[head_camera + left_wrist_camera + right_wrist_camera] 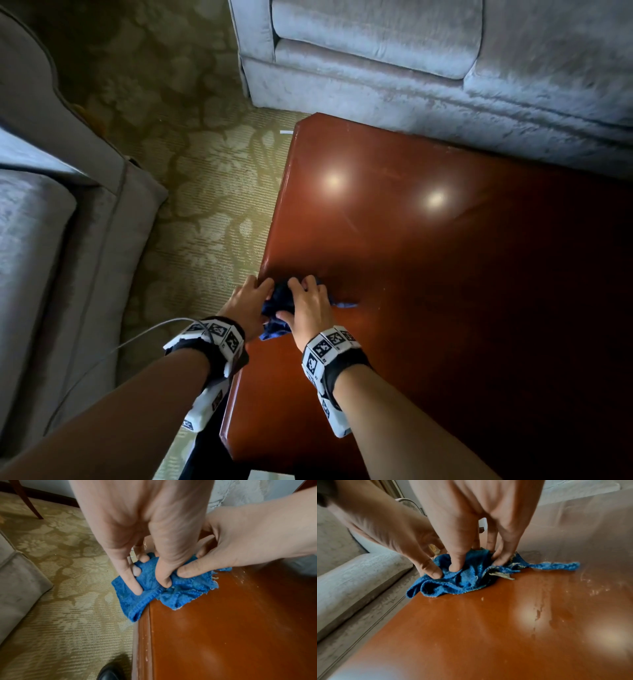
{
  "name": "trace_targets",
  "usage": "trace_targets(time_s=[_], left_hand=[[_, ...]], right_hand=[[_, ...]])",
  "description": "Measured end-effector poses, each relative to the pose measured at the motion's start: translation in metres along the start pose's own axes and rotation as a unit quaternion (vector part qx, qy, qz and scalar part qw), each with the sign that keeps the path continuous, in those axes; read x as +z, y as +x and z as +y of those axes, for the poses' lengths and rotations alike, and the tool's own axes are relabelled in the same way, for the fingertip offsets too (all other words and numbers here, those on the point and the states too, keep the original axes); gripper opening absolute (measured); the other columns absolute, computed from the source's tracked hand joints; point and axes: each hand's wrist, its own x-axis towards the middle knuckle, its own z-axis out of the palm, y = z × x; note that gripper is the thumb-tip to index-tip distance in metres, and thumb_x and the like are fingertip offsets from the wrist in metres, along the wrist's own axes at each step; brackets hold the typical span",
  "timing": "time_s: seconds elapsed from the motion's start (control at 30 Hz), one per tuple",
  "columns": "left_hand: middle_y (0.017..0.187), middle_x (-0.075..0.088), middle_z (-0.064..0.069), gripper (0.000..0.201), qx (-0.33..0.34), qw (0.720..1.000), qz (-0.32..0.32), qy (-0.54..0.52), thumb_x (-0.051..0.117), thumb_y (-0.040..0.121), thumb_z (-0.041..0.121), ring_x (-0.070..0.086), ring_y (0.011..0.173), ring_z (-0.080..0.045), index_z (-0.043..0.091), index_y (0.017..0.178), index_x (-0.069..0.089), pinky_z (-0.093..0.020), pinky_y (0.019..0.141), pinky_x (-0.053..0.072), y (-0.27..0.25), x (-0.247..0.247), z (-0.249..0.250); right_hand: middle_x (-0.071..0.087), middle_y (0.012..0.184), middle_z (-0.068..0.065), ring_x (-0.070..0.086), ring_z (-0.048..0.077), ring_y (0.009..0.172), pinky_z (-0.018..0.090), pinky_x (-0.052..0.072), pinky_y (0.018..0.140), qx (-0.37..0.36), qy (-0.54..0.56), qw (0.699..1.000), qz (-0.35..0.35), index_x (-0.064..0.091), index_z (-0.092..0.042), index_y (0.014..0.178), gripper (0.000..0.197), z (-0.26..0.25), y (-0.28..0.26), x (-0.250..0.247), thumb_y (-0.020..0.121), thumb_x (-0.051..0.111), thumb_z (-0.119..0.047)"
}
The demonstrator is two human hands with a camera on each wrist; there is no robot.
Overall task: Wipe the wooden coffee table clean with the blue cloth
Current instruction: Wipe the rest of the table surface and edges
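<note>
My left hand (247, 302) and right hand (308, 307) both pinch the bunched blue cloth (164, 589) at the left edge of the wooden coffee table (428, 260) (one corner overhanging the patterned carpet (205, 192)), fingers curled into its folds

The cloth (173, 592) in the middle of the left wrist view is bright blue with a pale, frayed edge, and the table (428, 274) on the right of the head view is shiny red-brown with two white light spots. The carpet (212, 192) in the middle left of the head view is yellow-green with pale flower shapes, and the sofa (411, 68) along the top is soft light grey. The wrist bands (330, 346) near the bottom are white with black square marks, and a shoe (108, 673) at the bottom of the left wrist view is black.
</note>
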Motion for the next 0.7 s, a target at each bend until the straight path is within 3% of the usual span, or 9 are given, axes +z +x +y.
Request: trace_targets(time_s=[0.33, 0.53, 0.7], left_hand=[[0.115, 0.041, -0.011, 0.044, 0.033, 0.998, 0.048, 0.003, 0.063, 0.077, -0.002, 0.046, 0.106, -0.034, 0.015, 0.113, 0.043, -0.047, 0.086, 0.048, 0.044, -0.032, 0.013], [0.115, 0.041, -0.012, 0.044, 0.068, 0.993, 0.096, -0.005, 0.061, 0.079, -0.003, 0.044, 0.107, -0.032, 0.013, 0.117, 0.044, -0.044, 0.086, 0.048, 0.080, -0.058, 0.021], [0.124, 0.041, -0.014, 0.053, 0.101, 0.980, 0.169, -0.004, 0.057, 0.081, -0.007, 0.039, 0.113, -0.029, 0.011, 0.130, 0.046, -0.039, 0.091, 0.045, 0.105, -0.080, 0.027]], right_hand=[[0.050, 0.116, 0.009, 0.048, 0.029, 0.108, 0.040, 0.047, 0.084, 0.042, 0.041, 0.995, 0.081, 0.051, -0.015, 0.116, 0.038, 0.004, 0.043, -0.017, 0.084, 0.069, -0.024], [0.055, 0.120, 0.012, 0.048, 0.030, 0.109, 0.039, 0.045, 0.087, 0.044, 0.034, 0.990, 0.126, 0.054, -0.011, 0.123, 0.042, 0.009, 0.085, -0.037, 0.086, 0.067, -0.026], [0.056, 0.124, 0.015, 0.048, 0.032, 0.113, 0.040, 0.047, 0.093, 0.046, 0.032, 0.985, 0.164, 0.053, -0.008, 0.126, 0.043, 0.012, 0.116, -0.052, 0.090, 0.062, -0.031]])
